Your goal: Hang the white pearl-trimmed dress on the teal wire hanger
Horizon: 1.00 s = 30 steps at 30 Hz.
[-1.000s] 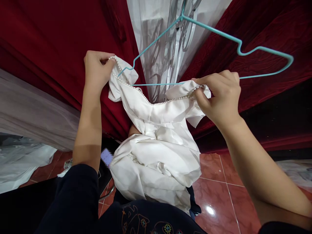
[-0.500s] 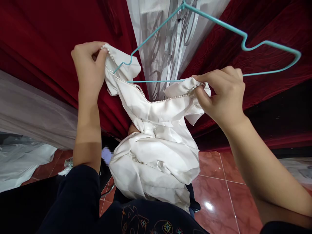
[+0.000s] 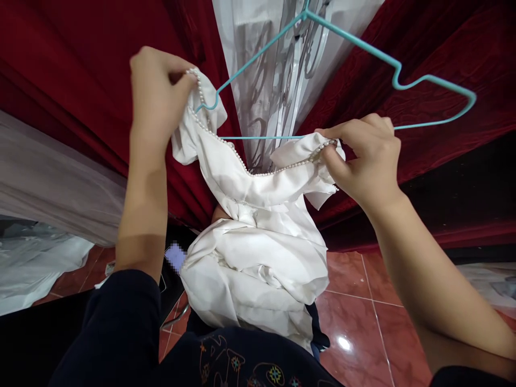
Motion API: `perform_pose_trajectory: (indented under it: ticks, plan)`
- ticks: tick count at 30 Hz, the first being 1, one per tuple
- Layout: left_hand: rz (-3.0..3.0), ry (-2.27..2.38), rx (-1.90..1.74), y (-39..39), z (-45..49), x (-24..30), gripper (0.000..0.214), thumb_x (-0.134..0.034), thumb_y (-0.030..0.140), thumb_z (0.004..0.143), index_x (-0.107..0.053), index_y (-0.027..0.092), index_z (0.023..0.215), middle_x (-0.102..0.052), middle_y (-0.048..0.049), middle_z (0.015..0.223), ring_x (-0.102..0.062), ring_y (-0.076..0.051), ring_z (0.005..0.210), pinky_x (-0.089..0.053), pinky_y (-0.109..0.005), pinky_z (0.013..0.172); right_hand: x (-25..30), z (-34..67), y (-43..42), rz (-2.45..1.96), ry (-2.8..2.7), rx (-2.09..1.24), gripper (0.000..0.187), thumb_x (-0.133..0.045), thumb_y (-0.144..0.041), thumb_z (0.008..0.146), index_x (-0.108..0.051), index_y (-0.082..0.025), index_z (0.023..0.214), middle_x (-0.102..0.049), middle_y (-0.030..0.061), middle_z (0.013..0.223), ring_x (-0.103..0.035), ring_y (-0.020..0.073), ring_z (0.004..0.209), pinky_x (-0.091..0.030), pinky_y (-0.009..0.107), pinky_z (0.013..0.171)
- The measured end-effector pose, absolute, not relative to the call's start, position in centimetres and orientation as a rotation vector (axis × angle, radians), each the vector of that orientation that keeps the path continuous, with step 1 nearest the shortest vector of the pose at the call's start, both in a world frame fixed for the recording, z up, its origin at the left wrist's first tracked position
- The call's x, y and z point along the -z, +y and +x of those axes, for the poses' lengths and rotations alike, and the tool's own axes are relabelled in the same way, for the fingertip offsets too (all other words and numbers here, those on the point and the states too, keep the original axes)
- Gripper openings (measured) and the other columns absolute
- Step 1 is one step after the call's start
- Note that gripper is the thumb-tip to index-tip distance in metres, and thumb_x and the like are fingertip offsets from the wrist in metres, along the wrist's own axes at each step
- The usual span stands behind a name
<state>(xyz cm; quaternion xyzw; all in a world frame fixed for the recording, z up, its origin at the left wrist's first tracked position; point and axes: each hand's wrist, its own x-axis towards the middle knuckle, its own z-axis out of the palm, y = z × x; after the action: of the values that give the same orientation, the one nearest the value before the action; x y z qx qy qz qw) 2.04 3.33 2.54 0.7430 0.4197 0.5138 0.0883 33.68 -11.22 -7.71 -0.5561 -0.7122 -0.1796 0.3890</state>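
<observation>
One hanger (image 3: 351, 40) partly inside white garment (image 3: 258, 188)

Red drapes (image 3: 80, 70), sheer pale fabric (image 3: 52, 166) at left, glossy reddish floor tiles (image 3: 350, 312)

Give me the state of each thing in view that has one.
Dress: held up at the neckline, crumpled below
Left hand: pinching the dress's pearl-trimmed edge
Right hand: pinching that edge's other side
Hanger: left end inside the neckline, right end outside
Phone: face up, screen blurred
Red curtain: hanging in folds
</observation>
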Motion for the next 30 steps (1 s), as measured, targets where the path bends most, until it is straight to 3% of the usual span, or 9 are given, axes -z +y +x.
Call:
perform_pose_trajectory:
  ticks: [4,6,8,11,13,16,18,22,30]
  plan:
    - [2.183,1.167,-1.188,5.9,5.1,-1.4,0.035,-0.061,-0.002,0.097,-0.079,0.009,0.125,-0.079,-0.0055,0.111,-0.078,-0.028,0.11,-0.06,-0.055,0.105,7.8,33.9,-11.1,-1.466,-1.809,0.426,0.022,-0.051,-0.028,0.099,-0.071,-0.028,0.107,-0.074,0.006,0.097,-0.061,0.0267,0.091,-0.044,0.047,0.09]
    - [1.99,0.921,-1.141,6.7,5.0,-1.2,0.052,-0.02,0.013,0.117,-0.063,0.01,0.146,-0.072,-0.004,0.134,-0.072,-0.023,0.128,-0.056,-0.049,0.111,7.7,34.0,-11.1,-1.451,-1.808,0.425,0.021,-0.052,-0.028,0.099,-0.071,-0.028,0.106,-0.074,0.0058,0.097,-0.06,0.0266,0.091,-0.043,0.047,0.091]
    - [1.857,0.668,-1.21,7.5,3.9,-1.1,0.067,0.003,0.025,0.119,-0.054,0.017,0.153,-0.064,0.0015,0.149,-0.062,-0.017,0.143,-0.05,-0.041,0.12,7.8,34.0,-11.1,-1.429,-1.802,0.436,0.021,-0.053,-0.027,0.098,-0.072,-0.028,0.106,-0.074,0.0054,0.096,-0.06,0.026,0.09,-0.042,0.046,0.091]
    - [1.965,0.568,-1.432,7.7,1.8,-0.7,0.027,-0.042,0.036,0.12,-0.064,0.028,0.132,-0.069,0.0094,0.14,-0.061,-0.012,0.14,-0.051,-0.03,0.12,8.1,33.8,-10.9,-1.397,-1.771,0.467,0.02,-0.055,-0.027,0.096,-0.073,-0.026,0.104,-0.074,0.0051,0.094,-0.059,0.0246,0.087,-0.042,0.045,0.089]
    - [2.22,0.741,-1.585,6.2,1.2,0.2,0.011,-0.071,0.032,0.106,-0.072,0.021,0.11,-0.074,0.0016,0.11,-0.071,-0.016,0.106,-0.06,-0.034,0.094,8.3,33.7,-10.7,-1.379,-1.749,0.48,0.02,-0.055,-0.028,0.095,-0.073,-0.025,0.103,-0.074,0.0056,0.091,-0.058,0.0246,0.086,-0.041,0.045,0.088]
    - [2.417,1.136,-1.606,2.8,1.3,2.1,0.039,-0.098,0.023,0.073,-0.068,0.019,0.098,-0.067,-0.0013,0.09,-0.058,-0.014,0.075,-0.051,-0.034,0.069,8.5,33.5,-10.5,-1.379,-1.74,0.464,0.021,-0.054,-0.028,0.096,-0.073,-0.025,0.103,-0.073,0.007,0.092,-0.059,0.0255,0.087,-0.041,0.048,0.089]
    - [2.464,1.204,-1.553,1.8,1.5,3.6,0.045,-0.099,0.035,0.075,-0.065,0.021,0.1,-0.066,-0.0009,0.089,-0.056,-0.015,0.074,-0.049,-0.034,0.068,8.5,33.4,-10.5,-1.409,-1.751,0.449,0.022,-0.052,-0.028,0.098,-0.073,-0.025,0.105,-0.074,0.0074,0.094,-0.06,0.0257,0.089,-0.042,0.049,0.091]
    - [2.469,1.095,-1.606,3.6,1.7,5.6,0.03,-0.077,0.049,0.101,-0.06,0.024,0.102,-0.066,0.0009,0.091,-0.056,-0.014,0.082,-0.051,-0.034,0.078,8.5,33.2,-10.4,-1.409,-1.725,0.525,0.021,-0.053,-0.029,0.095,-0.073,-0.025,0.1,-0.073,0.0061,0.089,-0.06,0.0251,0.085,-0.044,0.048,0.088]
    - [2.355,1.039,-1.841,1.8,3.9,3.3,0.01,-0.077,0.012,0.095,-0.078,0.022,0.098,-0.071,-0.0017,0.096,-0.063,-0.016,0.082,-0.052,-0.034,0.076,8.5,32.7,-10.6,-1.471,-1.747,0.464,0.025,-0.048,-0.036,0.1,-0.072,-0.029,0.102,-0.073,0.005,0.092,-0.062,0.0255,0.087,-0.049,0.048,0.088]
